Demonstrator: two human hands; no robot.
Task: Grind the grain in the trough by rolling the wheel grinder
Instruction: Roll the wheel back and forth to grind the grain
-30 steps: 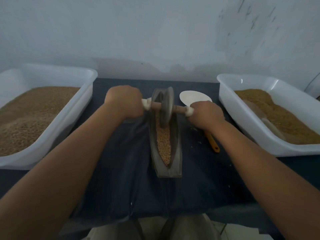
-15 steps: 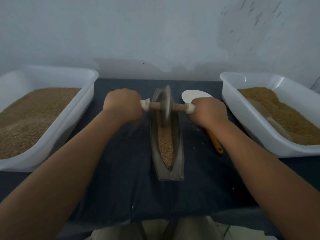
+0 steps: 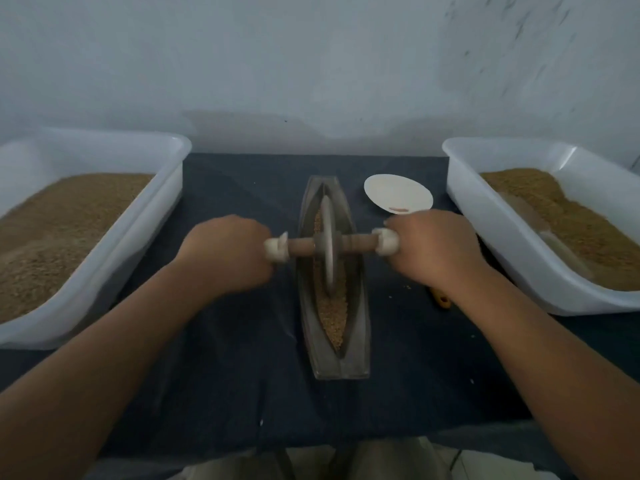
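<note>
Head view: the left grip [image 3: 225, 254] and the right grip [image 3: 436, 247] each curl round one end of the wheel grinder's [image 3: 328, 251] axle. This probably keeps its disc upright and evenly loaded. The disc sits mid-length in the trough [image 3: 332, 365], on the grain [image 3: 334, 313]. The trough lies lengthwise on the table [image 3: 242, 375], which suits push-pull rolling.

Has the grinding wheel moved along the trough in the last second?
Yes. The wheel has rolled toward the person, from the far end of the trough to about its middle.

Bare forearms [image 3: 104, 358] and pale khaki trousers [image 3: 381, 460] show.
</note>
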